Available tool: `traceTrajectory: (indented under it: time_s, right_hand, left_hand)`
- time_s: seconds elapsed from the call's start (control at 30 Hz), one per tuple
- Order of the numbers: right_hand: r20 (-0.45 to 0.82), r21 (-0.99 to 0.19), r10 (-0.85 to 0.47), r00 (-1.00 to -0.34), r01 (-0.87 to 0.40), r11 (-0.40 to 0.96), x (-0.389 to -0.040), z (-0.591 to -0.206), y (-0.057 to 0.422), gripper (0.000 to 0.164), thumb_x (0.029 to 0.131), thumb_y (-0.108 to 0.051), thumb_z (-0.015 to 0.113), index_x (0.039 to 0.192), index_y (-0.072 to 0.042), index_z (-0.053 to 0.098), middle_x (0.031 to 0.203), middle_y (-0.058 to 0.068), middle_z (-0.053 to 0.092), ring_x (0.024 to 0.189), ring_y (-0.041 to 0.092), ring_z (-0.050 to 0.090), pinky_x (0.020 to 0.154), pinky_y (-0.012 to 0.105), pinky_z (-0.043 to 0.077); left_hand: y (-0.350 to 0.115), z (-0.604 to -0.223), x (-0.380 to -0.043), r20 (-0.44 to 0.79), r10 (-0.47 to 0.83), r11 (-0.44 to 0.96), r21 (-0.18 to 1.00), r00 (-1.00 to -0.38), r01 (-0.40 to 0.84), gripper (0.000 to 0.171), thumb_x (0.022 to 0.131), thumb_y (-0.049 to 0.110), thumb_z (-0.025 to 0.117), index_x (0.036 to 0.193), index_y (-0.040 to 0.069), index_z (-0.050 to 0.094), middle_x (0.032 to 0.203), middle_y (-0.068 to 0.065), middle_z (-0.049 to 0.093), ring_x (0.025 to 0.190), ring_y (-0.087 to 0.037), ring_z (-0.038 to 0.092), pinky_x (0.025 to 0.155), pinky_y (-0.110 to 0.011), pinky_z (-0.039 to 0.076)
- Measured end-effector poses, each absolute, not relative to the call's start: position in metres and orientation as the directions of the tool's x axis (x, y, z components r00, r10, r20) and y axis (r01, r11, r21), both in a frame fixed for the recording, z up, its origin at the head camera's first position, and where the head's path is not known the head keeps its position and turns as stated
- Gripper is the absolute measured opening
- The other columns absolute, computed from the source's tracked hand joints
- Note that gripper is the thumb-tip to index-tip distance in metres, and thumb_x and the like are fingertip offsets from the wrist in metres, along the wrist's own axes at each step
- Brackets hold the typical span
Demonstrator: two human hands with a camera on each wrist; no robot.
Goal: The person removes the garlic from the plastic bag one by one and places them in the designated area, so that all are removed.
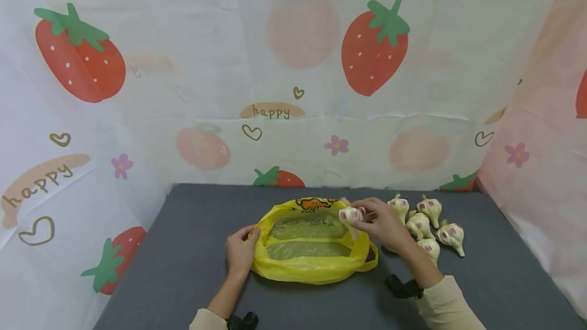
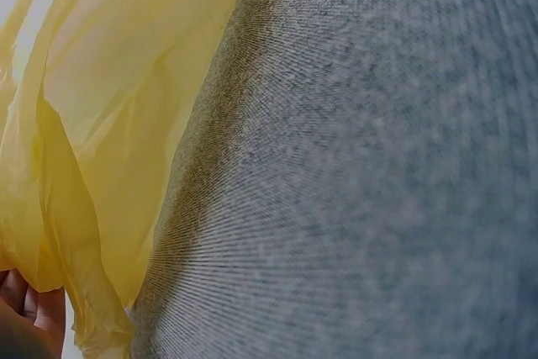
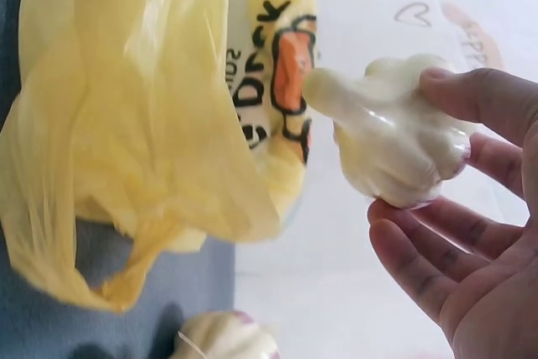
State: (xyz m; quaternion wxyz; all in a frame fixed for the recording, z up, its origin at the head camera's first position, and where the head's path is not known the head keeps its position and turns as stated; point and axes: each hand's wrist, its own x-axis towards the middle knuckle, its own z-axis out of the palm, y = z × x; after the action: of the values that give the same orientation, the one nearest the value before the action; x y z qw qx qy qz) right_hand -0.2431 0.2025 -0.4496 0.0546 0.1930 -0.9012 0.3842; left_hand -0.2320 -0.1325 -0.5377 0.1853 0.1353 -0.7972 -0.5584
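Observation:
A yellow plastic bag (image 1: 302,272) lies with its mouth spread wide in the middle of the table. My left hand (image 1: 240,252) pinches the left side of its rim; in the left wrist view only a few of its fingers (image 2: 46,313) show beside the yellow film. Over the right edge of the opening, my right hand (image 1: 386,224) holds a garlic bulb (image 1: 350,215). The right wrist view shows this bulb (image 3: 399,132) between thumb and fingers, its stem toward the bag's printed rim (image 3: 290,73). The bag's visible inside shows no bulb.
Several more garlic bulbs (image 1: 430,210) lie grouped on the right side of the dark grey table (image 1: 183,248), partly behind the right hand and forearm. A bag handle loop (image 1: 372,258) sticks out to the right. A strawberry-print cloth (image 1: 293,157) hangs around the table.

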Motion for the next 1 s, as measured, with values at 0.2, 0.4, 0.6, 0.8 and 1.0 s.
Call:
traceTrajectory:
  time_s: [0.2, 0.4, 0.6, 0.8, 1.0]
  right_hand:
    - [0.245, -0.658, -0.292, -0.925, -0.38, 0.65, -0.239, -0.446, 0.214, 0.035, 0.089, -0.021, 0.073, 0.122, -0.012, 0.067, 0.118, 0.011, 0.062, 0.094, 0.019, 0.06, 0.081, 0.037, 0.055]
    - [0.261, -0.643, -0.26, -0.93, -0.368, 0.671, -0.233, -0.446, 0.224, 0.035, 0.088, -0.019, 0.073, 0.122, -0.01, 0.066, 0.117, 0.01, 0.064, 0.094, 0.019, 0.06, 0.08, 0.035, 0.055]
    - [0.283, -0.649, -0.237, -0.929, -0.367, 0.667, -0.227, -0.446, 0.24, 0.038, 0.088, -0.018, 0.073, 0.124, -0.009, 0.065, 0.119, 0.014, 0.063, 0.086, 0.018, 0.061, 0.069, 0.032, 0.056]
    - [0.278, -0.65, -0.195, -0.941, -0.333, 0.683, -0.219, -0.444, 0.256, 0.039, 0.088, -0.019, 0.073, 0.124, -0.008, 0.065, 0.117, 0.012, 0.062, 0.087, 0.013, 0.058, 0.075, 0.028, 0.055]
    - [0.27, -0.641, -0.146, -0.952, -0.291, 0.71, -0.21, -0.439, 0.268, 0.042, 0.088, -0.018, 0.073, 0.127, -0.006, 0.064, 0.119, 0.016, 0.064, 0.091, 0.021, 0.06, 0.078, 0.032, 0.056]
  left_hand:
    - [-0.133, -0.538, -0.232, 0.132, -0.426, 0.331, 0.943, -0.895, -0.018, 0.02, 0.09, 0.019, 0.071, 0.1, 0.002, 0.077, 0.098, -0.016, 0.075, 0.073, -0.011, 0.062, 0.06, -0.015, 0.047]
    - [-0.133, -0.539, -0.232, 0.115, -0.426, 0.328, 0.944, -0.898, -0.035, 0.021, 0.091, 0.02, 0.071, 0.101, 0.003, 0.077, 0.1, -0.015, 0.075, 0.073, -0.008, 0.061, 0.061, -0.015, 0.047]
    - [-0.133, -0.538, -0.23, 0.107, -0.418, 0.32, 0.947, -0.902, -0.036, 0.02, 0.091, 0.02, 0.07, 0.101, 0.004, 0.077, 0.102, -0.015, 0.074, 0.078, -0.009, 0.063, 0.063, -0.014, 0.048]
    - [-0.132, -0.539, -0.229, 0.109, -0.41, 0.306, 0.952, -0.906, -0.024, 0.021, 0.091, 0.019, 0.07, 0.102, 0.003, 0.077, 0.102, -0.017, 0.074, 0.075, -0.008, 0.062, 0.061, -0.015, 0.048]
    - [-0.132, -0.54, -0.23, 0.11, -0.411, 0.313, 0.949, -0.905, -0.027, 0.021, 0.091, 0.02, 0.07, 0.102, 0.004, 0.077, 0.101, -0.015, 0.074, 0.077, -0.013, 0.065, 0.062, -0.015, 0.048]
